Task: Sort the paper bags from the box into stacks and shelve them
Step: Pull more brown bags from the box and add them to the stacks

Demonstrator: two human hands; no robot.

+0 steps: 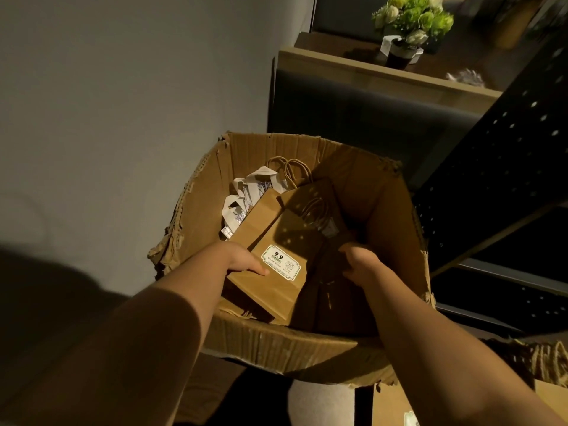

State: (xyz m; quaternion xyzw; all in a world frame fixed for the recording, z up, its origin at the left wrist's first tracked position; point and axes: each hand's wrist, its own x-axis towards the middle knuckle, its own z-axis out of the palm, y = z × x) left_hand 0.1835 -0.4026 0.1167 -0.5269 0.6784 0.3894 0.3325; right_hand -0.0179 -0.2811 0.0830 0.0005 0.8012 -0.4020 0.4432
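Item: labelled kraft bag [276, 259], long axis running away from me; my left hand [246, 262] pinches its near-left edge; right hand [359, 261] grips darker bags [332, 290] beside.

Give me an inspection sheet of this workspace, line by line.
Surface: nothing seen; the box's support is hidden.
Job's things: torn cardboard box holds brown paper bags; top labelled bag; white bags at the back left.
Clutter: bag handles at lower right.
Grippers: left hand grips the labelled bag's edge; right hand grips a dark bag.
Cables: nothing seen.
Surroundings: grey wall, perforated black shelving, potted flowers on a wooden ledge.
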